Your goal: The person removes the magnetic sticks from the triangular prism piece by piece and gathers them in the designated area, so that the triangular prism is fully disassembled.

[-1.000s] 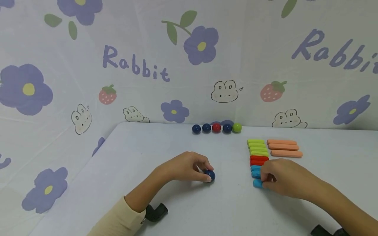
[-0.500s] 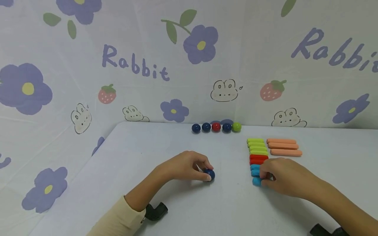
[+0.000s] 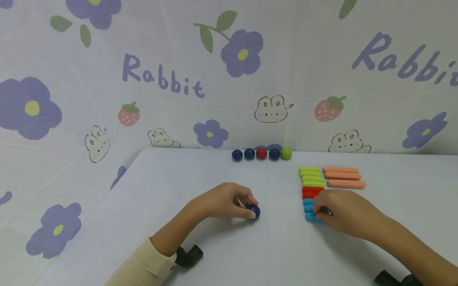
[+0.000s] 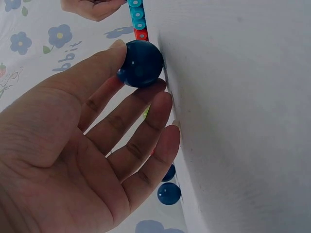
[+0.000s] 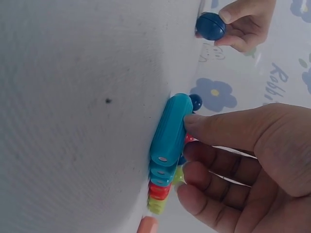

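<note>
My left hand (image 3: 222, 201) pinches a dark blue ball (image 3: 255, 210) between thumb and fingers at the middle of the white table. In the left wrist view the ball (image 4: 142, 63) sits at the thumb tip, the other fingers extended below it. On the right, my right hand (image 3: 348, 212) is at the near end of a column of short sticks. Its thumb lies against the nearest ridged blue stick (image 5: 171, 128), with bent fingers on the far side. Further blue sticks (image 3: 307, 207), red sticks (image 3: 312, 192) and lime sticks (image 3: 311, 176) continue the column, partly hidden by this hand.
Three longer orange sticks (image 3: 344, 175) lie to the right of the lime ones. Along the table's back edge stands a row of balls, among them a red ball (image 3: 261, 153) and a green ball (image 3: 286, 153). A printed cloth (image 3: 171, 35) hangs behind the table (image 3: 143, 190).
My right hand has moved slightly away from me, and the nearest blue stick has come up against the other blue ones, closing the gap. The left hand and its ball stay in place.
</note>
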`<state>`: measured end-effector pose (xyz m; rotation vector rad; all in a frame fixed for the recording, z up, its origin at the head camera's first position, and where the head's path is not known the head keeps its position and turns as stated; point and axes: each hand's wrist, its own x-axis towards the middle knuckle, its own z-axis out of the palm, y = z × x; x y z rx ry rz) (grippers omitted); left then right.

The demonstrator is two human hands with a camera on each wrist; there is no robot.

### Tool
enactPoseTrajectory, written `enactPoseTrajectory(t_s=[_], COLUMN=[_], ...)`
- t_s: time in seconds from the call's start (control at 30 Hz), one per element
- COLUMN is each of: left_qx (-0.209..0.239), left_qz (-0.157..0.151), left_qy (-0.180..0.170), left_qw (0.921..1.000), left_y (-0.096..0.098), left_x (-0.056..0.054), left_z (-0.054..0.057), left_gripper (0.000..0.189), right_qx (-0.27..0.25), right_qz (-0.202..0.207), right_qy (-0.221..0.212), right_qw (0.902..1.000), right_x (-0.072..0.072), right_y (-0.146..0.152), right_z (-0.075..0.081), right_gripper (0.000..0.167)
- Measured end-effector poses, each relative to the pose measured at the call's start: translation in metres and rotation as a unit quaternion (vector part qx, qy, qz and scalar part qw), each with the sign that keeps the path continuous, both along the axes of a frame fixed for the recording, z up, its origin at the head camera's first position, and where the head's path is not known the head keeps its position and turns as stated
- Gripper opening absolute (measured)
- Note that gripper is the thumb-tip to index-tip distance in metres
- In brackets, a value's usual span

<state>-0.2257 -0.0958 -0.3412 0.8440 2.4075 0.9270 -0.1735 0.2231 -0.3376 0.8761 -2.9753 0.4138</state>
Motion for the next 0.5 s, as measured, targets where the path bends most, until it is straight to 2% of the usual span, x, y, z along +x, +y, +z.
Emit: enactPoseTrajectory(t_s=[0.5], left_qx=[-0.004], left_qz=[0.003], left_qy=[0.004], left_qw=[1.0], left_y=[0.0], left_x=[0.0009], left_z=[0.0006], left_gripper=[0.015], right_qx=[-0.015], right_qz=[0.009], right_qy=[0.009], right_qw=[0.9998], right_x=[-0.002], right_y=[0.0038], right_z=[-0.0007], right_gripper=[0.024])
